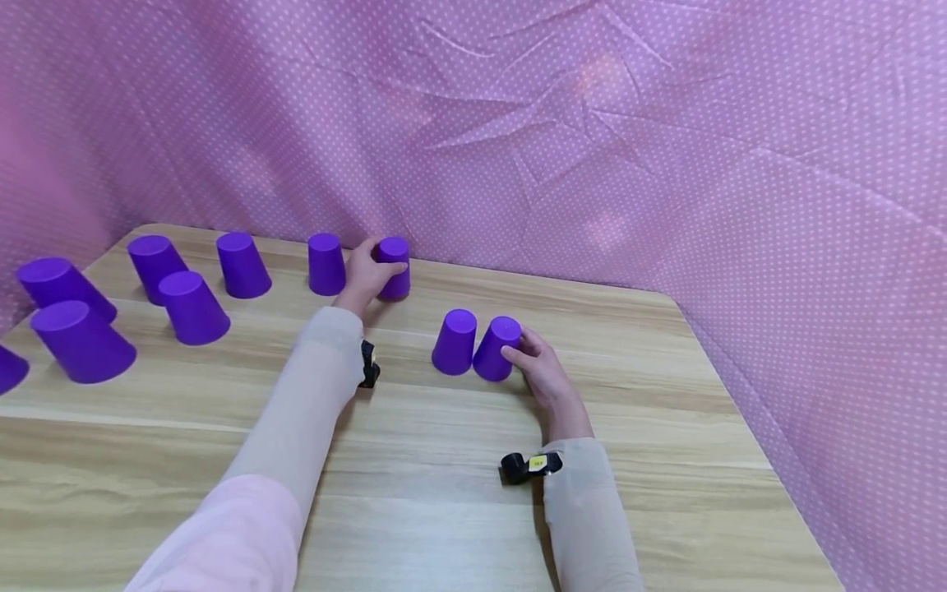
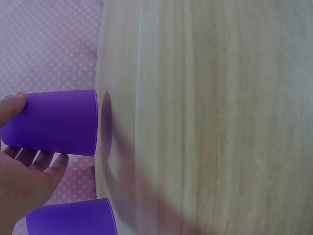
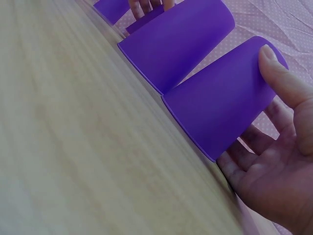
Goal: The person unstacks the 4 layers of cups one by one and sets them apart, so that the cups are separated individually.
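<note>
Near the table's back edge my left hand holds an upside-down purple cup, thumb on one side and fingers on the other. In the left wrist view a narrow gap and a shadow show between that cup's rim and the tabletop. Another inverted cup stands just left of this hand. Closer to me, my right hand grips an inverted purple cup from its right side. Its rim touches or nearly touches a neighbouring inverted cup in the right wrist view, and both sit at the tabletop.
Several more inverted purple cups stand to the left, among them a back one, a middle one and a near one. The wooden table meets a pink dotted curtain along its back and sides.
</note>
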Motion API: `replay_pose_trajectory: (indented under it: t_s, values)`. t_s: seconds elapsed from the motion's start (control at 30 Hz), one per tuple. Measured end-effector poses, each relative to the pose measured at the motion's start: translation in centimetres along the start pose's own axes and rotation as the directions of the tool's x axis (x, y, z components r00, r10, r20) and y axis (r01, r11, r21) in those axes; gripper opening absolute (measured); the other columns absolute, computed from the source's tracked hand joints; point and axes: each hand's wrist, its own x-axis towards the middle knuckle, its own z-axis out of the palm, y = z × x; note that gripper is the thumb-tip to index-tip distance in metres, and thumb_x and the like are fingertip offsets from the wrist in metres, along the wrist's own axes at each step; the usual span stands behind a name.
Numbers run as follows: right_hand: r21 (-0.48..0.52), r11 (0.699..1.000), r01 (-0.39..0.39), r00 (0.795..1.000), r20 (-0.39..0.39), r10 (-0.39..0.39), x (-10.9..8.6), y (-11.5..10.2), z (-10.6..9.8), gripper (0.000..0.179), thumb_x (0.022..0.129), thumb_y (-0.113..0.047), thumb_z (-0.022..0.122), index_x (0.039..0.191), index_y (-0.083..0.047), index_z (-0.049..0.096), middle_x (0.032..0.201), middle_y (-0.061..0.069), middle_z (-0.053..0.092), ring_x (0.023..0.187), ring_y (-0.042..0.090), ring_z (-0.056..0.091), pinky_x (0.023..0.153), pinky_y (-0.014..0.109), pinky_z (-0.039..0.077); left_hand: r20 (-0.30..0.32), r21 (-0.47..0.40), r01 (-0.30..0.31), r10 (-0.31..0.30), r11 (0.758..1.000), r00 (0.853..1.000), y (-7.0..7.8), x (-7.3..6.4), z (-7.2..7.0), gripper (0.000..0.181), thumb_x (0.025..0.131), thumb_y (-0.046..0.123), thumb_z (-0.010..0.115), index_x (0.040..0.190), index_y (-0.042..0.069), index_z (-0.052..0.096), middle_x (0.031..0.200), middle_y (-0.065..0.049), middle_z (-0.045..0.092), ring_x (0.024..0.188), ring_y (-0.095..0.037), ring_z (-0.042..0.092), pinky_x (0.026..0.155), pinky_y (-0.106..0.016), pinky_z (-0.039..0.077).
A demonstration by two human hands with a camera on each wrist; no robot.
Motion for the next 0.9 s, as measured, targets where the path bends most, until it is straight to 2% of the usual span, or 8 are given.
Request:
replay_pose_trajectory:
  t_s: [0.13, 0.4, 0.7, 0.9]
  values:
    - [0.0, 1.0, -0.01, 1.0, -0.007, 0.01, 0.1, 0.0, 0.1, 0.05, 0.079, 0.002, 0.056, 0.127, 0.0, 0.039, 0.118, 0.02, 0.045, 0.11, 0.024, 0.041, 0.095, 0.031, 0.031, 0.004, 0.024, 0.007, -0.007, 1.0, 1.0, -0.1, 0.2, 0.2, 0.06, 0.071, 0.014, 0.069, 0.124, 0.003, 0.042, 0.121, -0.017, 0.046, 0.112, -0.03, 0.04, 0.096, -0.039, 0.028]
    - [-0.014, 1.0, -0.009, 1.0, -0.018, 0.008, 0.3, 0.1, 0.2, 0.052, 0.079, 0.001, 0.057, 0.127, 0.0, 0.038, 0.118, 0.02, 0.045, 0.11, 0.025, 0.04, 0.097, 0.033, 0.028, 0.017, 0.036, -0.026, 0.026, 0.999, 1.0, -0.5, 0.5, 0.5, 0.055, 0.071, 0.012, 0.069, 0.119, 0.001, 0.045, 0.118, -0.019, 0.048, 0.109, -0.032, 0.041, 0.095, -0.04, 0.029]
    - [-0.006, 1.0, 0.009, 1.0, -0.024, -0.009, 0.6, 0.2, 0.3, 0.049, 0.08, 0.004, 0.055, 0.126, 0.002, 0.039, 0.113, 0.016, 0.049, 0.106, 0.022, 0.043, 0.095, 0.032, 0.03, 0.047, 0.019, -0.017, 0.016, 1.0, 0.999, -1.0, 1.2, 0.6, 0.055, 0.072, 0.01, 0.067, 0.121, 0.0, 0.043, 0.119, -0.02, 0.046, 0.111, -0.032, 0.04, 0.096, -0.04, 0.028]
    - [-0.036, 0.999, 0.022, 1.0, -0.02, -0.023, 0.9, 0.4, 0.2, 0.05, 0.079, 0.001, 0.056, 0.126, 0.002, 0.039, 0.117, 0.02, 0.046, 0.109, 0.025, 0.041, 0.096, 0.035, 0.028, 0.065, 0.025, -0.009, 0.008, 1.0, 0.998, -1.1, 1.7, 0.6, 0.057, 0.074, 0.011, 0.067, 0.123, 0.0, 0.041, 0.121, -0.021, 0.044, 0.111, -0.033, 0.039, 0.096, -0.041, 0.028]
